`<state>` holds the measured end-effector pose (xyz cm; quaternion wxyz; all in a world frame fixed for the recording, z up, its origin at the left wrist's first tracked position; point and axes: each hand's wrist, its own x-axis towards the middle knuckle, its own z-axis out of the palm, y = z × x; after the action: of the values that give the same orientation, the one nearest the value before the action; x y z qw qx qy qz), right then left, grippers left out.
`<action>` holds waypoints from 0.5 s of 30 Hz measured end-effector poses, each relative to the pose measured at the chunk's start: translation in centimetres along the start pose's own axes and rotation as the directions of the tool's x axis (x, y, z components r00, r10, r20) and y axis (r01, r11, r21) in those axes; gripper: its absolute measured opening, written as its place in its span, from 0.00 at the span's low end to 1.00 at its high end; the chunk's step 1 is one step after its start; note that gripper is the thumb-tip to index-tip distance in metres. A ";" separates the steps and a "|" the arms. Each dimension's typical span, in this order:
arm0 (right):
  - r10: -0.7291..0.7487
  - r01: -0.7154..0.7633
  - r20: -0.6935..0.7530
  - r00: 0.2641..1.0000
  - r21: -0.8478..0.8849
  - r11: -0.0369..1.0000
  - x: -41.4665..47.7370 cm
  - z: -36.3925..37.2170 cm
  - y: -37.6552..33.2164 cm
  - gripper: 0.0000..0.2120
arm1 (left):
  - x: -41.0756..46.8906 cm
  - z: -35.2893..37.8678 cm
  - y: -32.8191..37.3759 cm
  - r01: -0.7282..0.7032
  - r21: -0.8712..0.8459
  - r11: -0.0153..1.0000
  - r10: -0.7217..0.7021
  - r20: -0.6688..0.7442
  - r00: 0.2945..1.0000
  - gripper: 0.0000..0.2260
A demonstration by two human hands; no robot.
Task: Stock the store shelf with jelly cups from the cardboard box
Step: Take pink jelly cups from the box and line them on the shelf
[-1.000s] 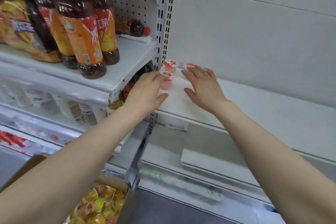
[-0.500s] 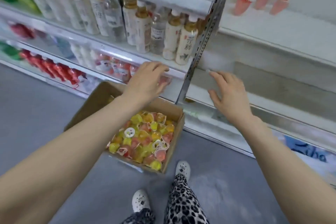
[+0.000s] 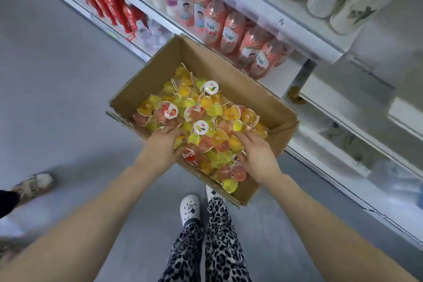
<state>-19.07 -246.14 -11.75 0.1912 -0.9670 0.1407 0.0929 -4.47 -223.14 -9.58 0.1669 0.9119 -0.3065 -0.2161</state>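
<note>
An open cardboard box stands on the grey floor by the shelving, filled with several yellow, orange and pink jelly cups. My left hand lies on the cups at the box's near left edge, fingers spread forward over them. My right hand lies on the cups at the near right, fingers reaching into the pile. Whether either hand grips a cup is hidden under the fingers. The shelf with the stocked jelly cups is out of view.
White store shelves run diagonally behind the box, holding pink drink bottles, red bottles and pale bottles. My feet in white clogs stand just before the box. Another person's slipper is at left.
My view has dropped from the white shelf to the floor. Both hands left the jelly cups on the shelf, moved down and now rest in the box.
</note>
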 end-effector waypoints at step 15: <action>0.032 0.057 0.284 0.958 -0.297 0.953 12.8 10.1 4.9 0.34 | 7.6 8.3 -2.4 0.228 0.130 0.965 -0.256 0.270 0.928 0.20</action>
<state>-9.76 -249.56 -25.65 0.0599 -0.9620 0.0896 0.2508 -1.99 -227.56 -19.86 0.0488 0.9091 -0.2225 -0.3489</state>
